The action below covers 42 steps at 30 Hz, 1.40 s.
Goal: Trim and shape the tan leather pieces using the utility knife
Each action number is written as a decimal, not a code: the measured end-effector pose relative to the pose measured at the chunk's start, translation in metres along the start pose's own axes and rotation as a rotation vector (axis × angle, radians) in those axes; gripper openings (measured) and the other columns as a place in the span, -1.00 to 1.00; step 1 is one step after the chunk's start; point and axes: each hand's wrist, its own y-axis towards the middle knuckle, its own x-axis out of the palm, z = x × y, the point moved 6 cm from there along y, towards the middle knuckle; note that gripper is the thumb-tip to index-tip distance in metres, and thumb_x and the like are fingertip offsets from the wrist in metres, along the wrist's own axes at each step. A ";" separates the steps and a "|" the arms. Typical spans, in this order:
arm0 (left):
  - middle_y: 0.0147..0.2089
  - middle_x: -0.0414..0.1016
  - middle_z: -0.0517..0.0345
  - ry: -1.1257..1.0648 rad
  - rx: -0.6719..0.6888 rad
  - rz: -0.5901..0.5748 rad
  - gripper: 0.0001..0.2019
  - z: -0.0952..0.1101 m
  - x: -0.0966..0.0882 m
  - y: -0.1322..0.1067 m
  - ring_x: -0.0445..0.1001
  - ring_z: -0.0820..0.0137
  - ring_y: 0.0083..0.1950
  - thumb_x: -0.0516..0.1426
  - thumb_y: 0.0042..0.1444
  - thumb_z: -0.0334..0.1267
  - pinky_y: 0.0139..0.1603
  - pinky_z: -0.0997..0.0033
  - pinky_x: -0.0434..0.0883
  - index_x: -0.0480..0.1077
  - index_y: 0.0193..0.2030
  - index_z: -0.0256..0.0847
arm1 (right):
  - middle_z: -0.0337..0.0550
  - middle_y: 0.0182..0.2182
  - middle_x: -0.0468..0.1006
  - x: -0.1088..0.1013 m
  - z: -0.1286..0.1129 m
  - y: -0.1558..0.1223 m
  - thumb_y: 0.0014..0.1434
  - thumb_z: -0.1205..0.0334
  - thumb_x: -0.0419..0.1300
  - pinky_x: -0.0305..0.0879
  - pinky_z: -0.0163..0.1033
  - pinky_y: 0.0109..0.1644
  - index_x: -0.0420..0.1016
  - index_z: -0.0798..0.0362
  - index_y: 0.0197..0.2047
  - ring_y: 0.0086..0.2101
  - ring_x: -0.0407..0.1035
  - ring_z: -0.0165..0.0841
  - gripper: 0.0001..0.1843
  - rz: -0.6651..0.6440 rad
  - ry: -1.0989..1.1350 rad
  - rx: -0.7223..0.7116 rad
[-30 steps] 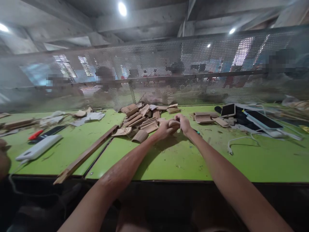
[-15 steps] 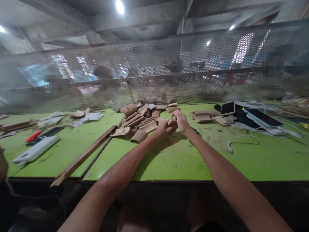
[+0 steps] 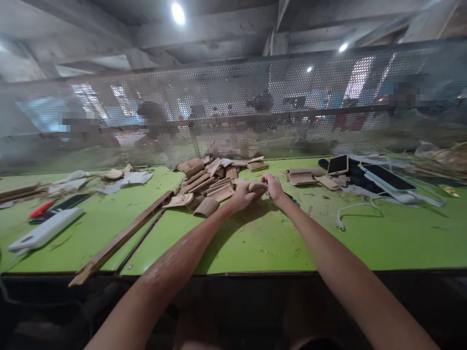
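My left hand (image 3: 241,198) is closed round a curved tan piece (image 3: 257,186), which looks like split bamboo, held above the table. At the piece's right end is my right hand (image 3: 274,187), its fingers bent and pressed together. Whatever those fingers grip is hidden. Just past my right wrist shows a small dark thing with a teal tip (image 3: 292,198), mostly covered by the arm. A pile of similar curved pieces (image 3: 206,206) lies left of and behind my hands. More of them (image 3: 302,177) lie to the right.
A long wooden strip (image 3: 120,239) lies over the left table seam. Further left are a white power bank (image 3: 45,229) and a red-handled tool (image 3: 41,209). Phones (image 3: 388,177) and a white cable (image 3: 355,206) lie right. A perforated screen (image 3: 219,109) stands behind the green table (image 3: 255,248).
My right hand has moved slightly down at the piece's right end, its fingers lower than before. My left hand keeps its hold. The whole view has shifted a little.
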 end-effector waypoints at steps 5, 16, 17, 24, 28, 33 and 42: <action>-0.19 0.57 0.04 -0.012 0.006 -0.004 -0.74 -0.010 -0.002 0.000 0.47 0.32 -0.16 0.16 0.18 -0.19 -0.05 0.33 0.43 0.56 -0.13 -0.31 | -0.29 -0.63 0.23 0.010 -0.015 -0.003 0.02 0.02 0.00 0.12 -0.24 -0.41 0.24 -0.04 -0.61 -0.50 0.14 -0.37 -0.72 -0.035 -0.042 -0.105; -0.25 0.55 0.05 0.005 -0.005 -0.025 -0.81 -0.004 0.000 0.001 0.46 0.33 -0.18 0.18 0.16 -0.23 -0.04 0.33 0.44 0.55 -0.21 -0.30 | -0.29 -0.64 0.23 0.003 -0.015 -0.001 0.03 0.15 0.00 0.10 -0.23 -0.37 0.28 -0.02 -0.65 -0.49 0.14 -0.37 -0.73 0.014 -0.061 -0.099; -0.32 0.51 0.08 -0.004 -0.017 -0.030 -0.83 -0.006 0.001 0.001 0.43 0.36 -0.26 0.17 0.16 -0.24 -0.12 0.35 0.44 0.52 -0.26 -0.30 | -0.29 -0.63 0.24 0.006 -0.018 -0.003 0.04 0.15 0.01 0.11 -0.23 -0.36 0.27 -0.02 -0.64 -0.48 0.15 -0.37 -0.74 0.006 -0.057 -0.141; -0.16 0.58 0.05 0.034 -0.004 -0.025 -0.71 -0.008 -0.002 0.001 0.47 0.33 -0.16 0.16 0.16 -0.22 -0.05 0.35 0.43 0.55 -0.04 -0.33 | -0.29 -0.61 0.25 0.007 -0.020 0.000 0.09 0.17 0.02 0.10 -0.25 -0.35 0.32 -0.01 -0.59 -0.47 0.16 -0.36 -0.75 -0.012 -0.054 -0.207; -0.04 0.61 -0.02 0.035 0.008 -0.029 -0.69 -0.001 -0.002 0.001 0.50 0.24 -0.02 0.14 0.21 -0.18 0.10 0.27 0.41 0.58 -0.02 -0.29 | -0.31 -0.64 0.20 -0.003 -0.007 0.007 0.08 0.22 0.01 0.05 -0.23 -0.37 0.31 -0.01 -0.63 -0.51 0.12 -0.37 -0.72 0.028 -0.058 -0.101; -0.17 0.57 0.01 0.043 0.010 -0.042 -0.74 -0.005 -0.002 -0.002 0.46 0.34 -0.15 0.15 0.17 -0.21 -0.04 0.35 0.43 0.55 -0.13 -0.33 | -0.31 -0.60 0.22 0.008 -0.021 -0.004 0.10 0.22 0.01 0.07 -0.23 -0.32 0.28 -0.01 -0.61 -0.47 0.13 -0.38 -0.73 0.007 -0.049 -0.214; -0.09 0.58 0.02 0.044 0.025 -0.062 -0.71 0.000 0.001 0.000 0.48 0.33 -0.10 0.15 0.16 -0.17 0.00 0.36 0.41 0.54 -0.08 -0.30 | -0.31 -0.61 0.16 0.000 -0.017 0.004 0.12 0.25 0.01 0.06 -0.23 -0.33 0.29 -0.02 -0.61 -0.48 0.11 -0.37 -0.72 0.049 -0.032 -0.193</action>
